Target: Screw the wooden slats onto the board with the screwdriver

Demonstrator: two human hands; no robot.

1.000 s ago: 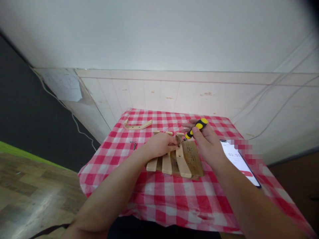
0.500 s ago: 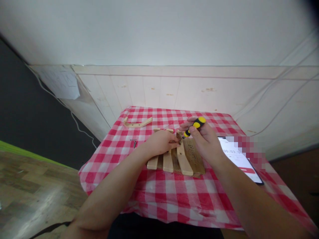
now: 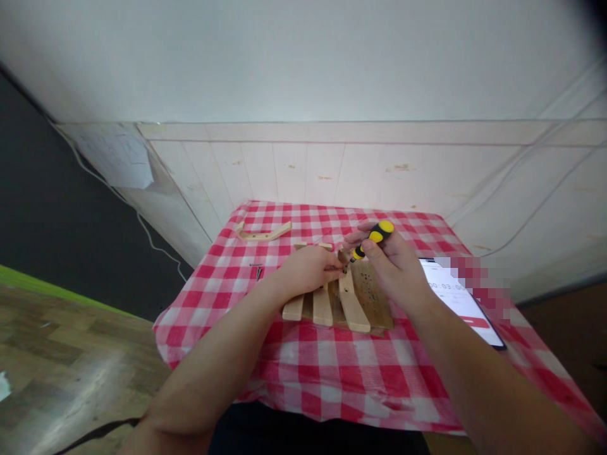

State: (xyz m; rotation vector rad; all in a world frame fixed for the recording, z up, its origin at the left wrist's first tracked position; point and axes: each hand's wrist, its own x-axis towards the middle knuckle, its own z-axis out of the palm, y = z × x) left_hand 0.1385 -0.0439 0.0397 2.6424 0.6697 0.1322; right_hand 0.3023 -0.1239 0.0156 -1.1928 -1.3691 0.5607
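My right hand (image 3: 396,262) is closed around a yellow and black screwdriver (image 3: 374,239), its shaft pointing down and left. The tip meets a small dark screw (image 3: 344,271) in the rightmost curved wooden hook (image 3: 353,302). At the same spot the fingertips of my left hand (image 3: 308,266) pinch together, apparently on that screw; the exact contact is partly hidden. Two more pale wooden hooks (image 3: 322,308) lie alongside to the left, partly under my left hand and wrist. Beneath them is a brown wooden board (image 3: 372,296) dotted with small holes.
Another wooden hook (image 3: 263,236) lies at the back left of the checked tablecloth (image 3: 213,297). Loose screws (image 3: 258,272) are left of my left hand. A phone (image 3: 459,303) showing a timer lies by my right forearm. Behind the table stands a white panelled wall (image 3: 303,170).
The view has shifted slightly. Both hands and the screwdriver keep nearly the same places over the rightmost hook, and the screwdriver's tilt looks almost unchanged.
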